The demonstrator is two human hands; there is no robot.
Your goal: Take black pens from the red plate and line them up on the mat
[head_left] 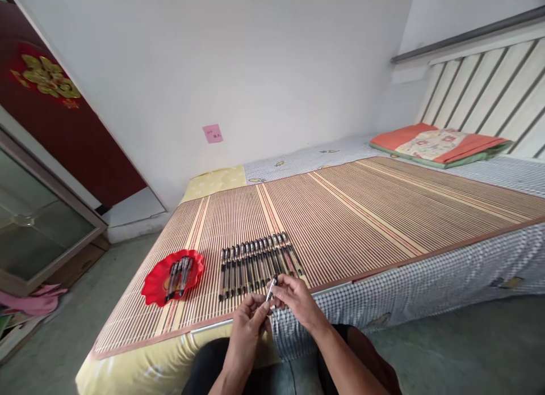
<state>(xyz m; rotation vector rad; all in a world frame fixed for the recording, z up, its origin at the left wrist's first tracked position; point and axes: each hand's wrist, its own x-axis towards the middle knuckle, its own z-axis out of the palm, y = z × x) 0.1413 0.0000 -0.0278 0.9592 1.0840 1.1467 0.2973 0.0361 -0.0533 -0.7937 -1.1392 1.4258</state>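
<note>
Between my two hands is a slim pen (271, 290), pale along its visible length with a dark end at the top. My left hand (249, 321) pinches its lower part, and my right hand (296, 299) has its fingers closed around the upper end. Just beyond, a row of several black-capped pens (255, 264) lies side by side on the striped bamboo mat (340, 225). To the left, a red scalloped plate (149, 281) holds several more pens (179, 276). My fingers hide part of the held pen.
The mat covers a bed with a checked sheet (409, 301) and yellow cloth (149, 355). A folded orange quilt (472, 148) lies at the far right by the white slatted headboard (489, 88). A glass-panelled cabinet (38, 213) stands left, and a white wall (272, 71) rises behind.
</note>
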